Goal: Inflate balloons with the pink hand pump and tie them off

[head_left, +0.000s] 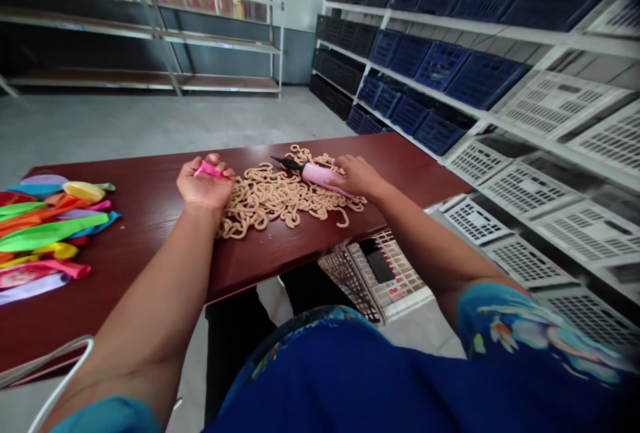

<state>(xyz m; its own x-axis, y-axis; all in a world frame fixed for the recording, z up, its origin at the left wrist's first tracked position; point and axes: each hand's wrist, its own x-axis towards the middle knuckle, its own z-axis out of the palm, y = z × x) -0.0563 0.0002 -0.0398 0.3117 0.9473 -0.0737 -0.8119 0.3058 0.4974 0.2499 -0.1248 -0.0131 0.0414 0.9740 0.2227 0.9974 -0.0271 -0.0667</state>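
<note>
My left hand (205, 183) is turned palm up above the table, its fingers curled around a small pink piece that looks like a limp balloon (209, 169). On the right, my right hand (356, 176) grips the back end of a pink hand pump (320, 175) with a black tapered nozzle. The pump lies across a heap of tan, curled, rope-like pieces (275, 196), its nozzle pointing left toward my left hand. At the table's left side lies a spread of flat, uninflated balloons (55, 223) in several colours.
The dark red table (155, 219) stretches in front of me. Below its front edge stands a white crate (385, 273). Shelves with blue baskets (440, 66) and white baskets (555, 103) line the right side. A metal shelf rack (220, 79) stands at the back.
</note>
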